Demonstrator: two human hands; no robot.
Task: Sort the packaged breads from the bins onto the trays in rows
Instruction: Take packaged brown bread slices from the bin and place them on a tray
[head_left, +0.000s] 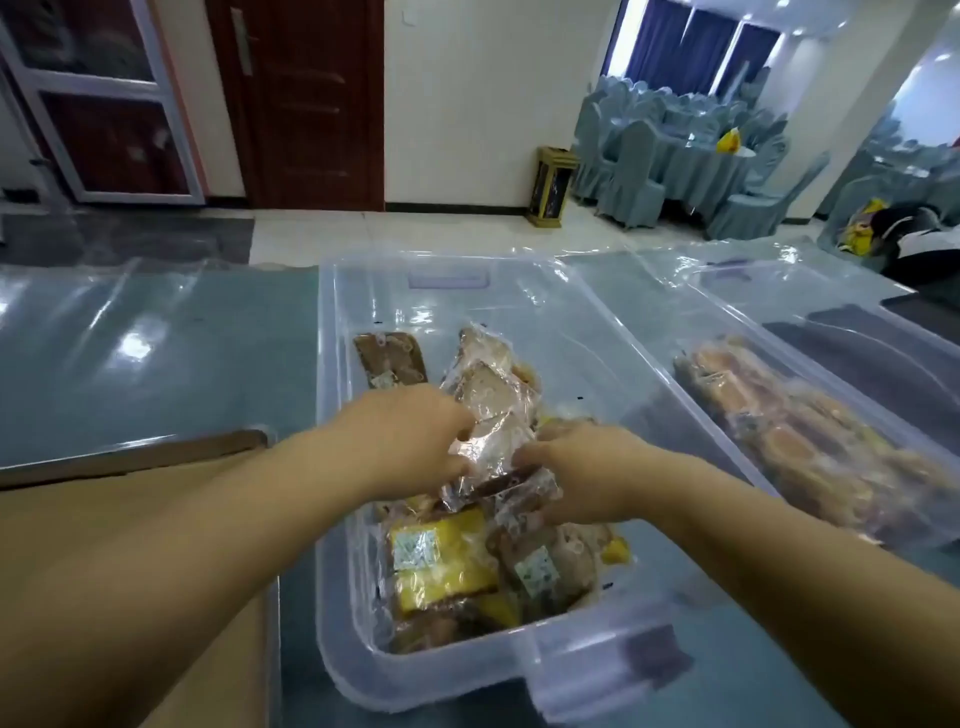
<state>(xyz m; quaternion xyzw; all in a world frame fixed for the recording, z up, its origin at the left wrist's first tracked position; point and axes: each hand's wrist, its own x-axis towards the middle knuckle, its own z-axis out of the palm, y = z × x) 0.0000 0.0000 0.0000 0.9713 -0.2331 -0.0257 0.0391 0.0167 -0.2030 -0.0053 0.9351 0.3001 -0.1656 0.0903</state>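
A clear plastic bin (332, 364) stands in front of me and holds several packaged breads. Both hands reach into it. My left hand (415, 436) grips the left edge of a pale sliced bread packet (493, 400) that sticks up from the pile. From the right, my right hand (587, 467) pinches wrapping at the same packet's lower end, over a dark bread. A yellow packet with a label (441, 561) lies near the bin's front. A dark bread packet (389, 358) lies flat at the back left of the bin.
A second clear bin (883, 332) to the right holds several golden buns (810, 441). A brown tray (156, 499) lies at my left on the plastic-covered table (130, 353). Beyond are a tiled floor, a dark door and covered chairs.
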